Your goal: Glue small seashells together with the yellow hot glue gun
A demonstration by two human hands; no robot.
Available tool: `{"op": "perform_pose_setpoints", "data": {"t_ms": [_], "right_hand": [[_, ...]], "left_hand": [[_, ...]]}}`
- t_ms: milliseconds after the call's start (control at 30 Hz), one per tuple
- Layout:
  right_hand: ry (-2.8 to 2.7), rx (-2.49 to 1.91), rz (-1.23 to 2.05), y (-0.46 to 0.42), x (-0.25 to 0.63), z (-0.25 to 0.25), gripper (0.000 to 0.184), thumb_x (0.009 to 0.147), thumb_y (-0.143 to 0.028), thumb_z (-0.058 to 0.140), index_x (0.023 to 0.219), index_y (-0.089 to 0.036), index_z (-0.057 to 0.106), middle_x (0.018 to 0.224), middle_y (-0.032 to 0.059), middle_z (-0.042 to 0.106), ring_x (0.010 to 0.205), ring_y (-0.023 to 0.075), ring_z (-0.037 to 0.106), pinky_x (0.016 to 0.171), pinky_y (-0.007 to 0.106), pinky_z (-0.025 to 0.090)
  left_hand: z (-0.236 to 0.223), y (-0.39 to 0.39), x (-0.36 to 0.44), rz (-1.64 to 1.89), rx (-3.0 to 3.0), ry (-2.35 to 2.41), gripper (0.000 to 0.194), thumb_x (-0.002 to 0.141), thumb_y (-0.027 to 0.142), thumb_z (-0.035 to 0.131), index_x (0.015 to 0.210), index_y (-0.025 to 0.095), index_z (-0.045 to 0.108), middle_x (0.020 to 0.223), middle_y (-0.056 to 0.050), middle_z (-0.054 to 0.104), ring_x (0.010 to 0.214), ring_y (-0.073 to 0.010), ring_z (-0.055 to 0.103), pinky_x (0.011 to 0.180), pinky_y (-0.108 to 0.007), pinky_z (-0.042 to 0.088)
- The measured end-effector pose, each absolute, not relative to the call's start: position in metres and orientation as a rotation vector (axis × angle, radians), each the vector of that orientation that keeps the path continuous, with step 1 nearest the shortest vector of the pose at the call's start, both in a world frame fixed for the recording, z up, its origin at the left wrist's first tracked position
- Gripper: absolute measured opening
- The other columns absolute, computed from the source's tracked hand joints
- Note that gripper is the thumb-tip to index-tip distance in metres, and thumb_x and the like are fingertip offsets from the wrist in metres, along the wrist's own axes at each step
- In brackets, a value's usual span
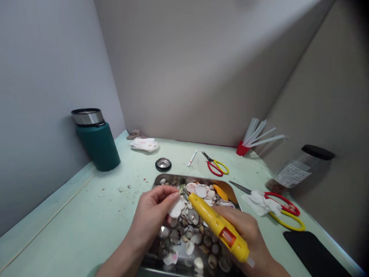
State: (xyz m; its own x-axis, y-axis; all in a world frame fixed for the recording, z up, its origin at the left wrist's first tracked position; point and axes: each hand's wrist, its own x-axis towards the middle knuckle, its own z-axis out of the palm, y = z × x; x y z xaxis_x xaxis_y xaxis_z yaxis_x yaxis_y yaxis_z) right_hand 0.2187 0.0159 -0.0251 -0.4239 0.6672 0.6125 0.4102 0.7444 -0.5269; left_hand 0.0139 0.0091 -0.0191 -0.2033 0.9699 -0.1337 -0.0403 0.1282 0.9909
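My right hand (240,221) is closed around a yellow hot glue gun (217,223), a glue stick poking out of its rear end. Its metal nozzle points up and left, right by the fingertips of my left hand (157,206). Thumb and forefinger of that hand pinch a small pale-green piece (182,188), too small to make out well; the nozzle seems to touch it. Just under the thumb is a white shell (177,208); I cannot tell whether the hand also holds it. Below both hands lies a metal tray (184,268) of mixed shells.
Behind the tray are a round lid (163,164), a marker (192,158) and scissors (215,166). A green bottle (99,148) stands left. To the right are larger scissors (284,202) with tissue, a clear jar (296,171), a red cup (242,148) of glue sticks and a black phone-like slab (314,250).
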Motion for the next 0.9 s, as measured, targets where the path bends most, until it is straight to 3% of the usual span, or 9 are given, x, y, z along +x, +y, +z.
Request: {"op": "perform_pose_setpoints", "data": {"t_ms": [133,400,667,800,900], "right_hand": [[-2.054,-0.795,0.359,0.016,0.220,-0.026,0.038,0.087,-0.048,0.047,0.087,-0.015,0.066,0.070,0.0069,0.069,0.061,0.0201,0.067,0.054,0.026,0.051],[-2.118,-0.750,0.292,0.016,0.218,-0.028,0.035,0.087,-0.046,0.048,0.084,-0.016,0.065,0.066,0.0063,0.069,0.057,0.0185,0.065,0.053,0.026,0.050],[-2.152,-1.108,0.247,0.020,0.234,-0.036,0.021,0.082,-0.026,0.051,0.096,-0.019,0.065,0.086,0.0067,0.072,0.075,0.0224,0.068,0.062,0.029,0.050],[-2.357,-1.521,0.143,0.019,0.241,-0.031,0.044,0.069,-0.009,0.050,0.109,-0.024,0.061,0.095,0.0060,0.071,0.084,0.0272,0.066,0.069,0.037,0.048],[-2.502,-1.623,0.061,0.016,0.241,-0.025,0.044,0.070,-0.012,0.054,0.113,-0.023,0.060,0.096,0.0083,0.068,0.087,0.0298,0.062,0.073,0.043,0.047]], "left_hand": [[-0.021,0.012,0.010,1.242,0.896,1.284,0.018,0.071,0.031,0.071,0.080,0.015,0.068,0.054,0.004,0.057,0.035,-0.0034,0.042,0.032,-0.013,0.034],[-0.021,0.013,0.006,1.252,0.773,1.155,0.018,0.070,0.027,0.074,0.078,0.013,0.068,0.053,0.003,0.060,0.032,0.0003,0.042,0.032,-0.009,0.031],[-0.022,0.014,0.006,1.286,0.750,1.130,0.019,0.069,0.026,0.075,0.078,0.012,0.067,0.054,0.003,0.061,0.031,0.0012,0.041,0.032,-0.009,0.029],[-0.022,0.014,0.006,1.283,0.794,1.161,0.019,0.071,0.028,0.074,0.080,0.012,0.067,0.056,0.002,0.061,0.032,0.0008,0.042,0.032,-0.009,0.030],[-0.022,0.013,0.007,1.265,0.843,1.185,0.019,0.072,0.029,0.072,0.080,0.012,0.067,0.057,0.002,0.061,0.034,-0.0002,0.042,0.032,-0.011,0.031]]}}
